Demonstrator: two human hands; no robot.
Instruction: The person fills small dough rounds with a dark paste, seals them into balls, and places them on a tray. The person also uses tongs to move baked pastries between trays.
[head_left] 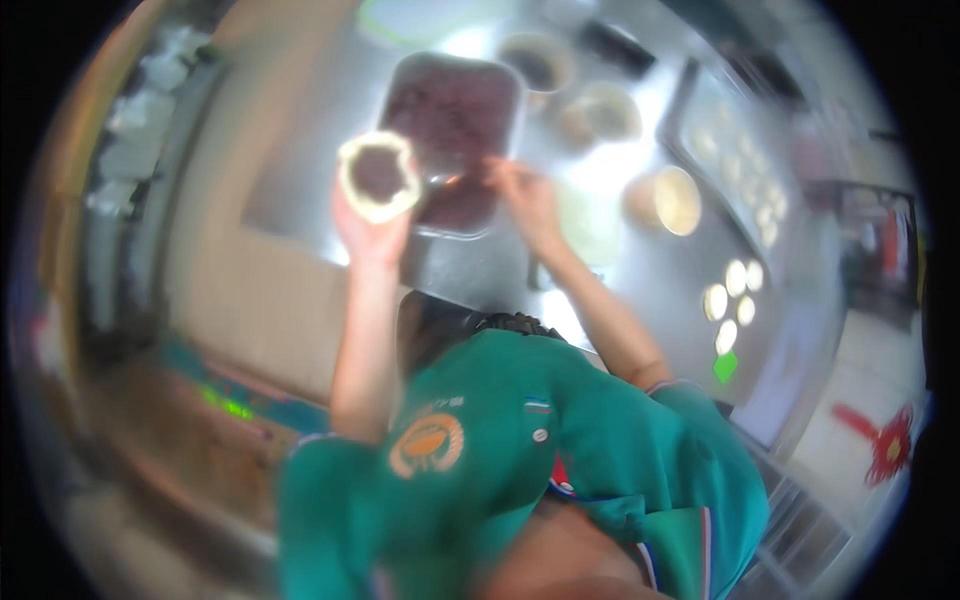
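On my left hand (372, 235) rests a round of pale dough (352, 190) with dark red filling (380, 172) spread over its middle. The fingers are curled up under and around the dough. My right hand (527, 205) is at the right edge of a rectangular metal tray (522, 95) of dark red paste (450, 105). Its fingers are drawn together. Blur hides what they hold, if anything. A small shiny glint shows over the paste, between the two hands.
Past the tray stand several blurred bowls (612, 112). To the right are a pale round container (678, 200), a large tray with rows of pale pieces (735, 150), and several dough rounds (715, 302) beside a green diamond-shaped piece (726, 368). The metal table's front edge runs before my body.
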